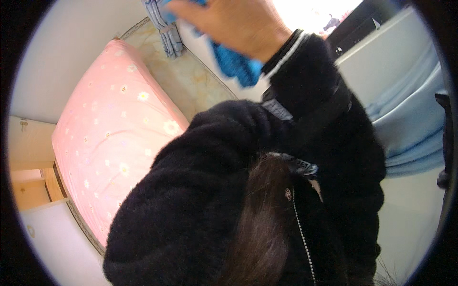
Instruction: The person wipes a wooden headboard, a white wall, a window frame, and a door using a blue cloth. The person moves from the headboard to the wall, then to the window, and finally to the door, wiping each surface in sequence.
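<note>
My right hand (234, 30) reaches up at the top of the picture, its back towards me and slightly blurred. Its fingertips run past the upper edge. Under the palm is a bright blue cloth (238, 66), which shows by the thumb and hangs below the wrist. The black fleecy sleeve (307, 68) has a white stripe at its cuff. My left hand is out of view; the black jacket (186, 186) covers much of the picture's middle. Long brown hair (263, 221) falls over the jacket beside its zip (302, 234).
A bed with a pink flowered cover (118, 128) lies to the left, beside marble-look flooring (179, 71). A tied blue-grey curtain (170, 39) hangs behind it. Pale wooden cabinets (32, 143) stand far left. Light-blue fabric (411, 132) drapes at right, below a dark ledge (361, 32) near bright light.
</note>
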`<state>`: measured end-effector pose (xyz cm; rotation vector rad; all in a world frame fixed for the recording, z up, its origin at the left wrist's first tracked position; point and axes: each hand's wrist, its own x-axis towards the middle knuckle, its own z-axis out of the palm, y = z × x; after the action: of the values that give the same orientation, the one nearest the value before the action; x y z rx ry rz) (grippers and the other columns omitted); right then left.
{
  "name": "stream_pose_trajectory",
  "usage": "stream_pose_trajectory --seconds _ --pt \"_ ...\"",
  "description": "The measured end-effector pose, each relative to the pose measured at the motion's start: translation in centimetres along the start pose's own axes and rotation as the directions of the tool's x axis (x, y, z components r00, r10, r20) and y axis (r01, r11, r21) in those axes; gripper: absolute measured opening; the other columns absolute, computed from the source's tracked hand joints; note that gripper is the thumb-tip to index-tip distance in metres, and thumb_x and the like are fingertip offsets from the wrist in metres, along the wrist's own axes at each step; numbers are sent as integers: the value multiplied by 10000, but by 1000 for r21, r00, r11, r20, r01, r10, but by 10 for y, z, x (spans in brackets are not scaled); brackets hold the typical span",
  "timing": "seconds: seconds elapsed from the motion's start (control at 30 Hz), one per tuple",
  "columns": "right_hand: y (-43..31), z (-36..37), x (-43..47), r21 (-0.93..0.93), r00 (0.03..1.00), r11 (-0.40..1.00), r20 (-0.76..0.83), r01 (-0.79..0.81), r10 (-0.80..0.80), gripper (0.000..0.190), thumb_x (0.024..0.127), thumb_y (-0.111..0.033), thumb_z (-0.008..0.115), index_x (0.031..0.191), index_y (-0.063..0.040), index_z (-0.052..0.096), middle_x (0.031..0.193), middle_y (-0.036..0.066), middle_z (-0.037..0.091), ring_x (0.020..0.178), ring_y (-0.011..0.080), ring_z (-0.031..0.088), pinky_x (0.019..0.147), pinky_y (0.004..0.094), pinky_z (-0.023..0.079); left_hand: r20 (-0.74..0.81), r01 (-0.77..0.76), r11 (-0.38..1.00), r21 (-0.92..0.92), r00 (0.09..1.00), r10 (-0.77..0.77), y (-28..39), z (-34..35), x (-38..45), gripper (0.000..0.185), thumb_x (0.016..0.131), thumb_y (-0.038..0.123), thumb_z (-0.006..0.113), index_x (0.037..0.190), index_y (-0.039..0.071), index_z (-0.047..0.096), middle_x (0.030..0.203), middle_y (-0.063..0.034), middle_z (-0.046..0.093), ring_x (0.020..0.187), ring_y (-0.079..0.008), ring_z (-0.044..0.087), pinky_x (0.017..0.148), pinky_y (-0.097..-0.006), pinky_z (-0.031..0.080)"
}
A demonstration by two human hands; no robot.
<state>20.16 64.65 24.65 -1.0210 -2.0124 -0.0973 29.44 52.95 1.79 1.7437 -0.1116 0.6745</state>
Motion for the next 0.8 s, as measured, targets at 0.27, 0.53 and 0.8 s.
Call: stream_pose_trajectory --seconds 0.27,0.53,0.8 --pt "140 -100 -84 -505 848 756 81 -418 523 428 818 -302 609 1024 62 700 1019 225 701 939 349 678 882 400 517 562 144 946 -289 826 47 -9 122 17 355 962 213 564 1244 -3 561 972 -127 683 866 -204 666 774 -322 532" --pt "171 -104 -241 -355 799 749 9 -559 601 389 905 -416 645 1110 -97 729 992 149 732 870 260 712 817 337 545 681 307 899 -313 732 -13 -60 79 -10 368 950 162 593 1275 -7 560 967 -129 692 873 -209 676 782 -318 535" --pt "163 -76 -278 -174 667 666 64 -725 743 328 898 -271 696 1126 -34 699 1002 109 717 888 171 676 792 292 534 49 563 823 -72 826 -561 -46 -138 -28 227 955 146 613 1144 21 597 978 -66 675 867 -128 683 696 -257 569"
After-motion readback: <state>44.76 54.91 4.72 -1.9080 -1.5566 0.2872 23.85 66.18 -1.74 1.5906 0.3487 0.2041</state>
